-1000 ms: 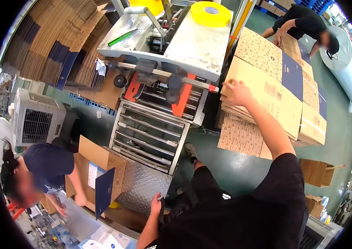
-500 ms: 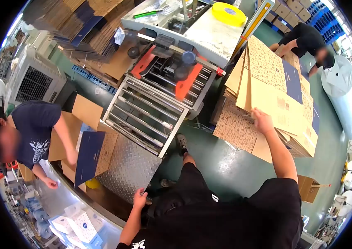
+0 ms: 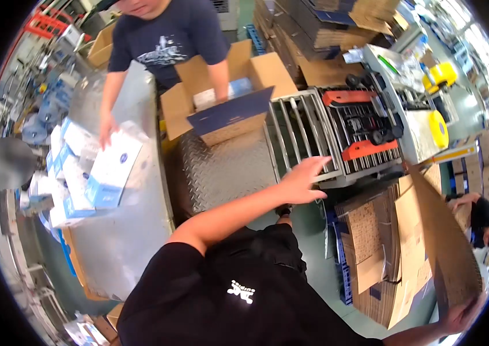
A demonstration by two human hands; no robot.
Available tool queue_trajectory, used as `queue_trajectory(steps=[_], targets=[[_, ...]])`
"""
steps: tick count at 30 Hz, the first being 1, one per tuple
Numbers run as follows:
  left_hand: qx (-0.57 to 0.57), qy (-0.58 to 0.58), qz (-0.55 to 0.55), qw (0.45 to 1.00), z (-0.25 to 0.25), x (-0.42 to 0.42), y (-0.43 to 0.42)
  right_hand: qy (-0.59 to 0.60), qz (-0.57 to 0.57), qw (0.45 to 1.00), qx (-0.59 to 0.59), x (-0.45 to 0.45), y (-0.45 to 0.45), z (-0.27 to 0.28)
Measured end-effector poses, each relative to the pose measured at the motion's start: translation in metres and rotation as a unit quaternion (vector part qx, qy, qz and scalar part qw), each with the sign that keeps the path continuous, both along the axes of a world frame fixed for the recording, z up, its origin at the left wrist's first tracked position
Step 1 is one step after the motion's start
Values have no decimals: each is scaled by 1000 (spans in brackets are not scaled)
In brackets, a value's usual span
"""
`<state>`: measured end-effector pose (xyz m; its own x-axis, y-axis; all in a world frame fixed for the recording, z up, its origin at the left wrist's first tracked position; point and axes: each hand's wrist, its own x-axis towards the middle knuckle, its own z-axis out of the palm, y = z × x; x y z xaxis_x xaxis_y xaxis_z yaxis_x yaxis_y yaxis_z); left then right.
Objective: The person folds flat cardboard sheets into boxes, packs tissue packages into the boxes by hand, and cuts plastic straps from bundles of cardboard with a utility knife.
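My right hand (image 3: 462, 316) grips the lower edge of a flattened cardboard box (image 3: 449, 248), which stands bowed and tilted at the far right. Most of those fingers are behind the board. My left hand (image 3: 305, 181) reaches out over the near end of the roller conveyor (image 3: 299, 130), fingers stretched apart, holding nothing. Below the lifted board is a stack of flat cardboard boxes (image 3: 371, 254), some with a printed pattern.
Across from me a co-worker (image 3: 169, 40) has one hand in an open carton (image 3: 230, 124) and the other at white-and-blue boxes (image 3: 114, 167) on a metal table (image 3: 140, 242). A diamond-plate platform (image 3: 227, 173) adjoins the conveyor. Another person (image 3: 480, 216) bends at far right.
My view has swung left. My right hand has pulled one flattened box off the stack, and my left hand has stretched forward. The co-worker's hand has reached the white-and-blue boxes.
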<state>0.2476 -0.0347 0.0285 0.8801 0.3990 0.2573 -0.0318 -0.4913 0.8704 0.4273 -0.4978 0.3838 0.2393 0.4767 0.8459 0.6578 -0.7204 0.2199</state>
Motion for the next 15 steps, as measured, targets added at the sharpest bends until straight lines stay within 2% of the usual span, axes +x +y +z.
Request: queue_trajectory(steps=[2,3,4,5,6,7,8,10,11,14,15], targets=[[89,-110,-1,990,49,5,-6,80,93,983,-134,-39,72,16],[121,-95,4,988,61,0,-10,80,120,984,-100,-50,99,10],[154,-78,11,985,69,-11,-15,122,220,962,-106,-69,131,15],[184,-95,24,978,76,-26,-17,113,295,939,-134,-79,154,20],[163,-44,-28,985,71,-39,-12,104,367,910,-163,-83,172,22],[140,-56,32,988,72,-59,-14,121,419,885,-161,-74,183,22],[119,-70,93,986,74,-82,-8,113,434,880,-158,-56,187,15],[116,-134,204,963,100,-132,16,240,451,860,-9,-9,181,-6],[124,-128,250,952,115,-156,24,328,505,798,32,9,188,-18],[160,-83,326,928,136,-221,48,420,400,813,-49,-6,248,-39],[193,-48,344,918,139,-232,52,431,380,799,-177,-5,271,-52]])
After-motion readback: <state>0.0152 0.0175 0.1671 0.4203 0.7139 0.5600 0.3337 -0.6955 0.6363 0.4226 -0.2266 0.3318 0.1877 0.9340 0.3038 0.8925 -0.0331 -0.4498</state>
